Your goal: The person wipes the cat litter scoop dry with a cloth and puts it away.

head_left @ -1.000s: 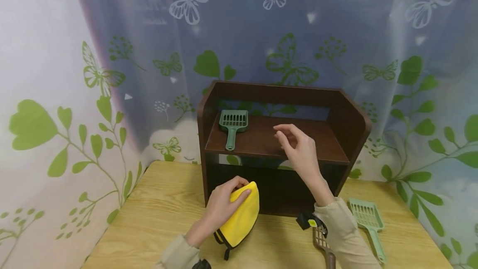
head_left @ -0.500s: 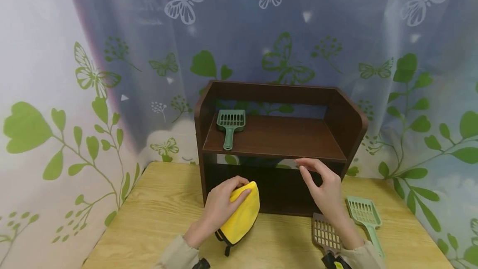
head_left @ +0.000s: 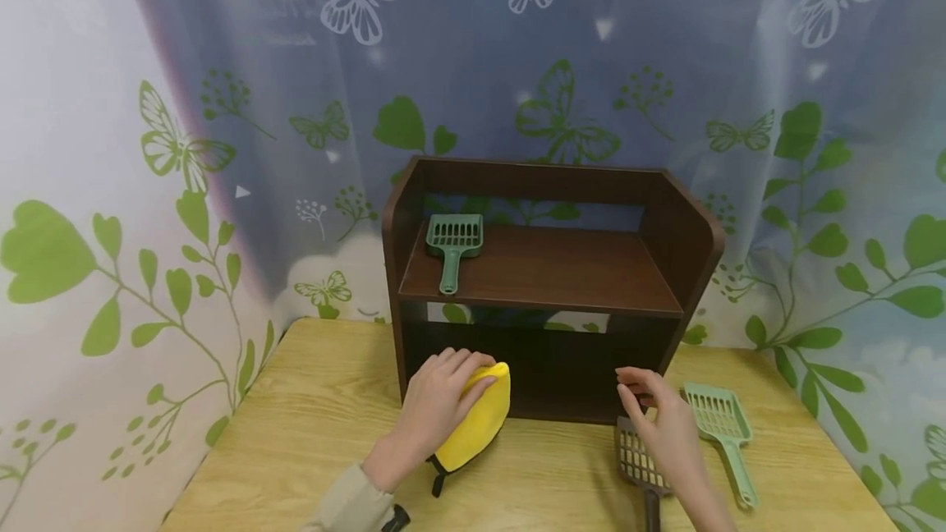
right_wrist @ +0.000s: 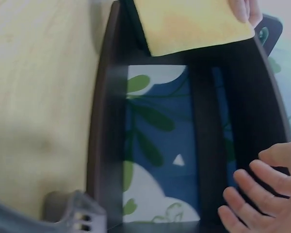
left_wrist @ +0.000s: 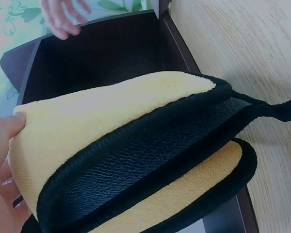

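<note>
My left hand (head_left: 443, 396) grips a folded yellow cloth (head_left: 484, 425) by its upper end, in front of the shelf unit's lower compartment. The left wrist view shows the cloth's black trim, dark textured inner face and black loop. My right hand (head_left: 668, 429) holds nothing; its fingers are loosely bent, with the thumb apart from them in the right wrist view. It overlaps part of a brown slotted litter scoop (head_left: 636, 454) on the table in the head view. Just right of that hand lies a light green litter scoop (head_left: 718, 413).
A dark brown two-level shelf unit (head_left: 562, 273) stands at the back of the wooden table (head_left: 296, 433). On its upper board, at the left, lies a dark green litter scoop (head_left: 454, 240). Behind it hangs a curtain (head_left: 473, 48) printed with leaves and butterflies.
My right hand has moved down and right, from over the upper shelf board to beside the brown scoop. My left hand still holds the yellow cloth in nearly the same place.
</note>
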Motion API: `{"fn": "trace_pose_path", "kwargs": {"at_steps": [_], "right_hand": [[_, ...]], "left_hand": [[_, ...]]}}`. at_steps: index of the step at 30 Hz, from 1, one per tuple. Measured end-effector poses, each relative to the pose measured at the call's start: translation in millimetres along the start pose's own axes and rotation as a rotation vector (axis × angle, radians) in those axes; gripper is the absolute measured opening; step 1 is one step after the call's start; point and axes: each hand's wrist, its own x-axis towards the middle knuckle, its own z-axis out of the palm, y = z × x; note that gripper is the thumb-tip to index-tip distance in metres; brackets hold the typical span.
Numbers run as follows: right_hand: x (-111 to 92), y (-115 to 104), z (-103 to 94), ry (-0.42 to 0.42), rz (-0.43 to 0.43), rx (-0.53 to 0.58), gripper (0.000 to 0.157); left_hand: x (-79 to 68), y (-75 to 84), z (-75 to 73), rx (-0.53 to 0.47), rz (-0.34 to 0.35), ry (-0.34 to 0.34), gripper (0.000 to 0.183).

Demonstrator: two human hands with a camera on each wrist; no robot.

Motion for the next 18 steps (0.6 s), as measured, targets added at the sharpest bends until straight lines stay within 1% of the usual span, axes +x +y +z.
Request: {"fn": "trace_pose_path", "kwargs": {"at_steps": [4,7,9,14,18], "right_hand": [[-10.0,10.3,-0.5,-0.113,0.132,-0.036,0.025],[-17.9,18.7,-1.0,-0.184,0.207,-0.069,0.029],[-24.0,24.3,-0.6,-0.206,0.226,-0.102,0.029],[-40.2,35.3,-0.2,-0.233,0.24,-0.172,0.026],[-52.6,43.9,-1.5,-0.286,0.292,-0.2,0.024]], "left_hand": [[-1.6,-2.2,0.7,0.023,0.013,0.006,0.018],[-2.8,-2.8,0.2,0.027,0.009,0.004,0.018],[-3.3,-3.4,-0.6,0.026,0.004,0.001,0.018],[-3.1,-5.3,-1.7,0.017,0.003,0.001,0.017],[-3.3,-6.6,-1.5,0.011,0.015,0.008,0.017]]}}
